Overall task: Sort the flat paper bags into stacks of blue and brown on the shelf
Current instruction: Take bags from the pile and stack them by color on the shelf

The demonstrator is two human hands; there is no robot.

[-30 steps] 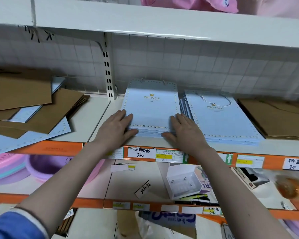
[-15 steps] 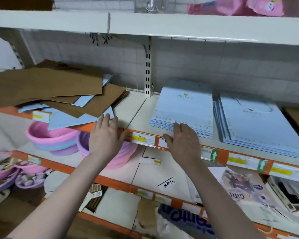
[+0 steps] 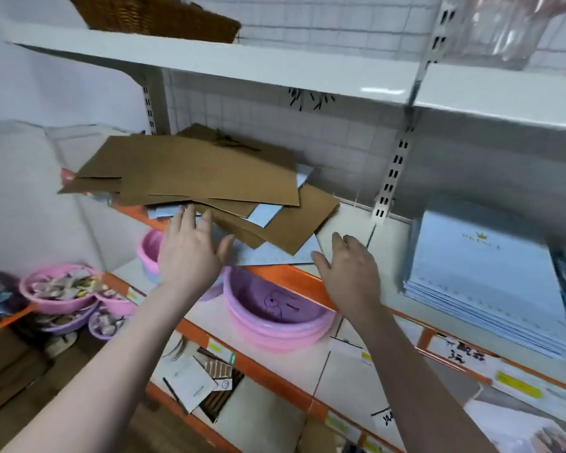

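While my left hand (image 3: 190, 253) hovered with its fingers straight and spread at the front edge of the mixed pile (image 3: 209, 188), my right hand (image 3: 350, 273) hung nearby with its fingers loosely extended, gripping nothing. That pile lay on the left bay of the shelf (image 3: 350, 220), brown bags (image 3: 193, 168) fanned untidily on top and blue bags (image 3: 268, 253) poking out beneath them, one blue corner jutting past the orange shelf lip between my two hands. Whether my left fingertips touched the paper, I could not tell. To the right, beyond the slotted upright (image 3: 392, 178), a neat blue stack (image 3: 484, 276) sat squared near the shelf's front. Below, pink and purple basins (image 3: 275, 312) were nested on the lower shelf, and a wicker basket (image 3: 154, 14) stood on the top one.
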